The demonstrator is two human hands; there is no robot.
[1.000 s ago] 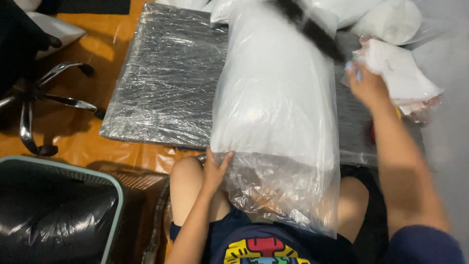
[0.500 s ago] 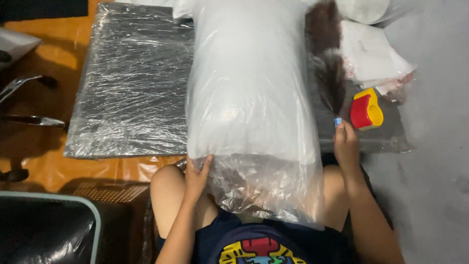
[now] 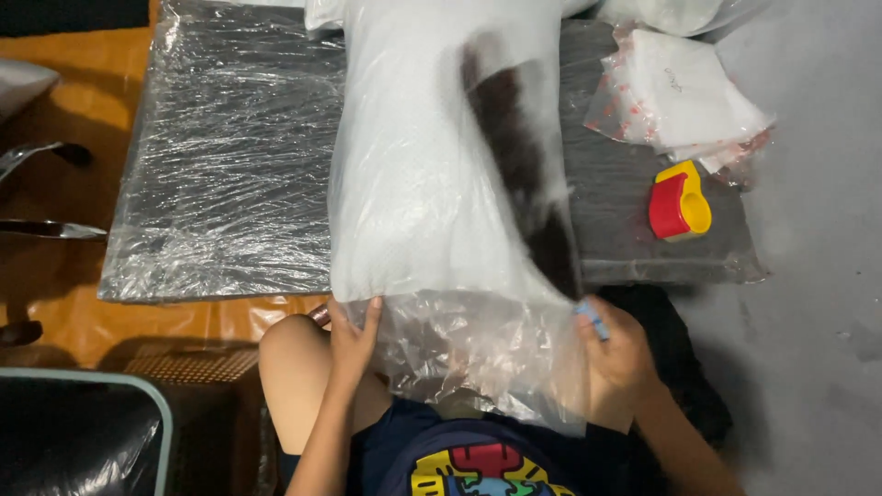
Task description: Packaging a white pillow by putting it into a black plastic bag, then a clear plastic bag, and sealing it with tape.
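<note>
The pillow, white and sealed inside a clear plastic bag, lies lengthwise down the middle of a low table wrapped in crinkled film, its near end hanging over the table's front edge onto the person's lap. Off the table's left edge stand the chrome legs of a chair on an orange floor covering, and a dark bin with a pale rim sits by the person's left knee.

The left hand lies flat, fingers spread, against the bag's lower left corner just below the table's front edge — pressing rather than gripping, with nothing closed in it. The loose, empty end of the bag bunches between the two hands.

The right hand is curled around a small blue handle at the bag's lower right corner; from it a dark, blurred brush or duster slants up across the pillow's right half — too smeared to tell exactly what it is.

Toward the table's right edge rests a red and yellow tape dispenser, and behind it, at the far right corner, a stack of folded white packets in clear bags.
</note>
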